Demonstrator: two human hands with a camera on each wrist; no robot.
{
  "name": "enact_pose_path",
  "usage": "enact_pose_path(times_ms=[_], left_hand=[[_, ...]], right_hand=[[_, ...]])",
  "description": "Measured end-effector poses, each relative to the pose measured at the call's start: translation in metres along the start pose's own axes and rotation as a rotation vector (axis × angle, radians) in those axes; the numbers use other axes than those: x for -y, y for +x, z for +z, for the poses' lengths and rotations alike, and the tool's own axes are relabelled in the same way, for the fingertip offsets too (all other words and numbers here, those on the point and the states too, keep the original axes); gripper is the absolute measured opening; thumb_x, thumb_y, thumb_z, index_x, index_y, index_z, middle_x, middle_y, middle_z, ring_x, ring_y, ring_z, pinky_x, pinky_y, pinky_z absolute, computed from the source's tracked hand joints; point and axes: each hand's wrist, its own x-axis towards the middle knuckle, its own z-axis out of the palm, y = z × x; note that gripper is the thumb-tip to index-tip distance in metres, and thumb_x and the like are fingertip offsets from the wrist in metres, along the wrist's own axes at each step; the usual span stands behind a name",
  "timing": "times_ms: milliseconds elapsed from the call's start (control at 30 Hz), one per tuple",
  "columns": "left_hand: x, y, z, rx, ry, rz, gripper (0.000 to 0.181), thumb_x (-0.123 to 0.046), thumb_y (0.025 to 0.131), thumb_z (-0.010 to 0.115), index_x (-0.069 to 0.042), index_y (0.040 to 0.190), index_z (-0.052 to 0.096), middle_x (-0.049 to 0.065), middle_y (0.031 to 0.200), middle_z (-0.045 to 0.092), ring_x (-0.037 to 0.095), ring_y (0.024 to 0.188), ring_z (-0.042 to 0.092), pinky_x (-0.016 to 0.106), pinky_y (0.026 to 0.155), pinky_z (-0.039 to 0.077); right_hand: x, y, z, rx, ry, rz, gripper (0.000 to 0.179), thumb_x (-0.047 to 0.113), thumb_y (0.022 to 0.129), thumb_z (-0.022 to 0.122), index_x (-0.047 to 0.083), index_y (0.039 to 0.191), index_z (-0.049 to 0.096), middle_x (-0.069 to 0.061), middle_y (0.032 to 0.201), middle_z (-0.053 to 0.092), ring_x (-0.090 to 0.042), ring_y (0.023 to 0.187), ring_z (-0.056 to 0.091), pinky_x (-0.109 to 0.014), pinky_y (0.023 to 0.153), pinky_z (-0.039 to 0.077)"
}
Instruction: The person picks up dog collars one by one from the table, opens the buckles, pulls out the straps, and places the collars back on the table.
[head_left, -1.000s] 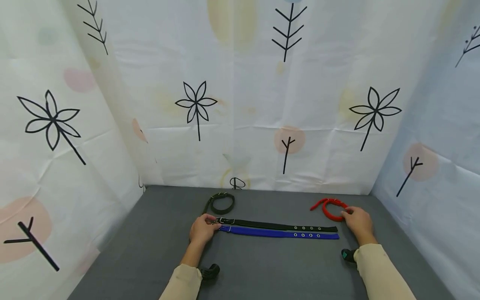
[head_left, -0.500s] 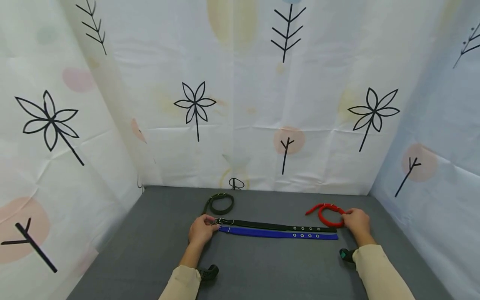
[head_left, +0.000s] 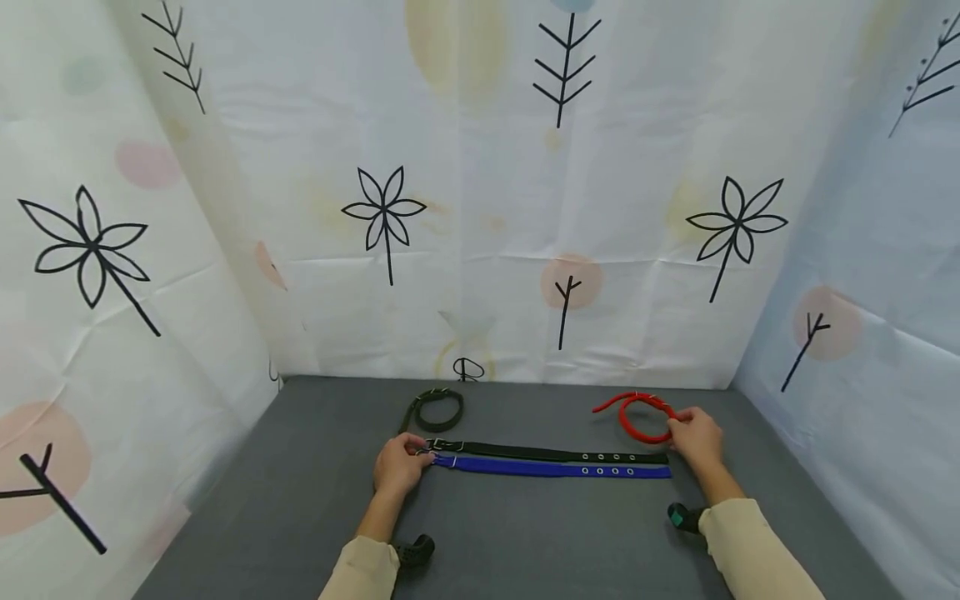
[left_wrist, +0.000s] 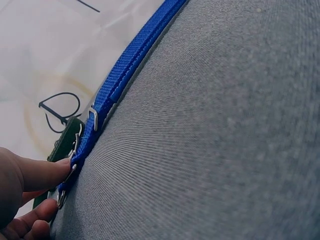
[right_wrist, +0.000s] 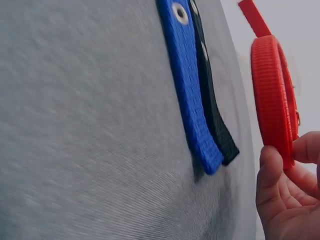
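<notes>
My right hand (head_left: pixel 697 437) pinches a coiled red strap collar (head_left: pixel 647 418) between thumb and fingers. In the right wrist view the red collar (right_wrist: pixel 270 95) stands on edge, its loose tail sticking up. At the left, my left hand (head_left: pixel 397 465) pinches the buckle end of a blue collar (head_left: pixel 517 467); its thumb presses by the metal fittings in the left wrist view. Just behind the blue collar and parallel to it lies a dark collar (head_left: pixel 525 452), stretched straight, its eyelet end at the right. Whether the left fingers also hold the dark buckle, I cannot tell.
A coiled dark green collar (head_left: pixel 438 410) lies behind the left hand, its tail running toward that hand. The grey tabletop (head_left: pixel 540 533) is bounded by white printed cloth (head_left: pixel 480 208) at the back and sides. Dark wrist cameras hang under both sleeves.
The red collar and my right hand have shifted left, dipping toward the dark collar's end and then rising back. The left hand stays at the buckles. The head view has turned slightly right.
</notes>
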Motion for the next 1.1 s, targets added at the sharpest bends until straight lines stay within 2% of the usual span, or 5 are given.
enact_pose_path(times_ms=[233, 500, 833, 1100], left_hand=[[0.004, -0.001, -0.002, -0.031, 0.016, 0.018, 0.02, -0.018, 0.076, 0.082, -0.011, 0.092, 0.072, 0.006, 0.086, 0.058, 0.025, 0.08, 0.055, 0.044, 0.071, 0.042], [0.0, -0.002, -0.002, -0.035, 0.021, 0.02, 0.019, -0.02, 0.076, 0.082, -0.013, 0.091, 0.072, 0.005, 0.086, 0.059, 0.024, 0.079, 0.056, 0.044, 0.07, 0.042], [-0.002, -0.003, 0.0, -0.027, 0.002, 0.03, 0.019, -0.017, 0.075, 0.082, -0.012, 0.09, 0.071, 0.004, 0.085, 0.058, 0.024, 0.078, 0.056, 0.044, 0.069, 0.041], [0.0, -0.005, -0.002, -0.036, -0.031, 0.048, 0.018, -0.013, 0.075, 0.082, -0.01, 0.089, 0.072, 0.005, 0.084, 0.059, 0.024, 0.078, 0.055, 0.043, 0.07, 0.041]], right_hand=[[0.014, -0.017, 0.015, -0.001, 0.079, -0.077, 0.025, 0.002, 0.09, 0.053, -0.011, 0.112, 0.052, -0.025, 0.091, 0.062, -0.022, 0.056, 0.063, -0.027, 0.048, 0.051], [0.034, -0.045, 0.026, 0.034, 0.163, -0.069, 0.027, 0.001, 0.09, 0.055, -0.005, 0.116, 0.052, -0.023, 0.098, 0.06, -0.019, 0.057, 0.062, -0.026, 0.05, 0.051], [0.061, -0.08, 0.039, 0.094, 0.259, -0.118, 0.025, 0.0, 0.092, 0.059, -0.002, 0.116, 0.053, -0.02, 0.1, 0.06, -0.023, 0.057, 0.06, -0.038, 0.056, 0.054], [0.067, -0.101, 0.05, 0.143, 0.367, -0.151, 0.025, -0.003, 0.092, 0.06, 0.0, 0.116, 0.053, -0.019, 0.099, 0.057, -0.021, 0.055, 0.058, -0.033, 0.055, 0.052]])
